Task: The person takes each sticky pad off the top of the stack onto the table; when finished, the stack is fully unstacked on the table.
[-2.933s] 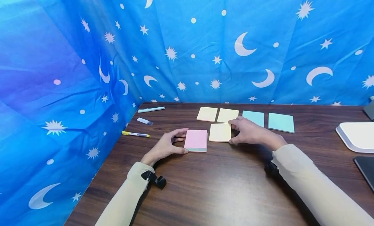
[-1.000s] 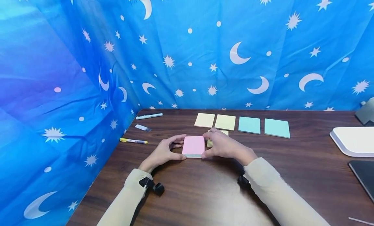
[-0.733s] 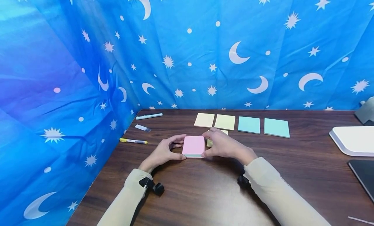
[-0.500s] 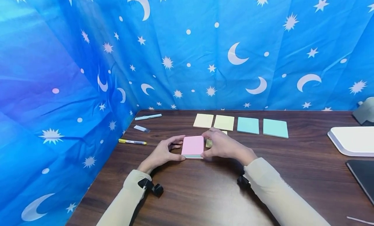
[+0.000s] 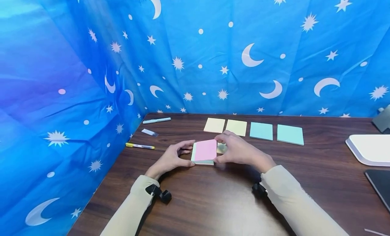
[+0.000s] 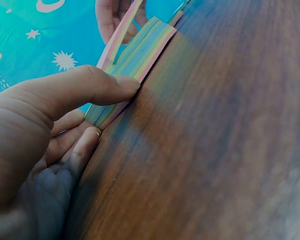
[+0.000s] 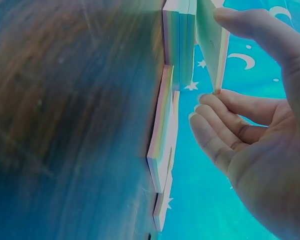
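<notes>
Lifting the pink layer, right hand pinches it; left hand clamps the sticky-note stack; we judge tearing or sliding likely.

On the feed I logged a dark wooden table backed by a blue moon-and-star cloth, with the left hand gripping the left edge of a sticky-note pad and the right hand pinching up its pink top sheets, which sat tilted above the pad. Behind them I noted a row of two yellow notes and two teal notes, with another yellow note mostly hidden beside the right hand. To the left I counted a light-blue pen, a clear cap and a yellow pen; at right, a white tray.
</notes>
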`<state>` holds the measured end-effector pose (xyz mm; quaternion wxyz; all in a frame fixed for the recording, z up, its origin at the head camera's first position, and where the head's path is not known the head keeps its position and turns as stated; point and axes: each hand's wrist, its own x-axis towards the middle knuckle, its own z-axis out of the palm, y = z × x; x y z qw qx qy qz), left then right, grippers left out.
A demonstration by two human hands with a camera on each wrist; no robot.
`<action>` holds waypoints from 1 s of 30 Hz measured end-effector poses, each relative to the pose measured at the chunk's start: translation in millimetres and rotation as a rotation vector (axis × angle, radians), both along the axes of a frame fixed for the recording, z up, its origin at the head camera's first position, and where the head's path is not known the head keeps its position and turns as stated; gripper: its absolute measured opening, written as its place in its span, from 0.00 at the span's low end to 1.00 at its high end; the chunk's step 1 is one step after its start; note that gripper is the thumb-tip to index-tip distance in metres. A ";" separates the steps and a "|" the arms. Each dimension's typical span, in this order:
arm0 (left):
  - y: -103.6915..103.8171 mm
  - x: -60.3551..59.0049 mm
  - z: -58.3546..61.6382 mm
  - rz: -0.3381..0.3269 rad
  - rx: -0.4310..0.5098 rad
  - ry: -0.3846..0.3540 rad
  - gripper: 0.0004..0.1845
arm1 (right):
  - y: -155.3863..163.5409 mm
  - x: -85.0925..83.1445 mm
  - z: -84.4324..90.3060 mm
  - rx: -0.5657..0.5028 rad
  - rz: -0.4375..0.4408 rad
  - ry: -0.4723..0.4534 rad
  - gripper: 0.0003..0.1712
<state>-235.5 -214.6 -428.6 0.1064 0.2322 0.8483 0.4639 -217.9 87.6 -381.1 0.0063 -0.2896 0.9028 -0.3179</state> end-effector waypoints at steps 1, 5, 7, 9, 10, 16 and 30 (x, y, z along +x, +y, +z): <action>0.4 -0.1 -0.1 -0.001 0.002 -0.001 0.45 | 1.3 0.5 0.5 -0.001 -0.004 -0.003 0.42; 1.1 -0.9 -0.8 -0.003 0.009 0.001 0.45 | 8.2 3.0 3.1 -0.006 -0.017 -0.018 0.43; 1.0 -1.0 -1.0 -0.009 0.012 0.008 0.44 | 12.1 4.1 4.2 -0.014 -0.025 -0.021 0.43; 0.8 -0.8 -0.9 -0.011 0.012 0.011 0.44 | 16.5 4.9 5.7 -0.022 -0.028 -0.024 0.42; 0.6 -0.7 -0.8 -0.010 0.011 0.011 0.45 | 18.9 5.2 6.3 -0.027 -0.031 -0.024 0.42; -0.6 0.8 -0.3 -0.008 -0.001 0.003 0.44 | 34.9 9.2 7.7 0.003 -0.057 -0.008 0.42; -2.1 -0.8 -2.4 -0.014 0.022 0.005 0.44 | 75.9 21.7 5.6 -0.007 -0.103 -0.037 0.44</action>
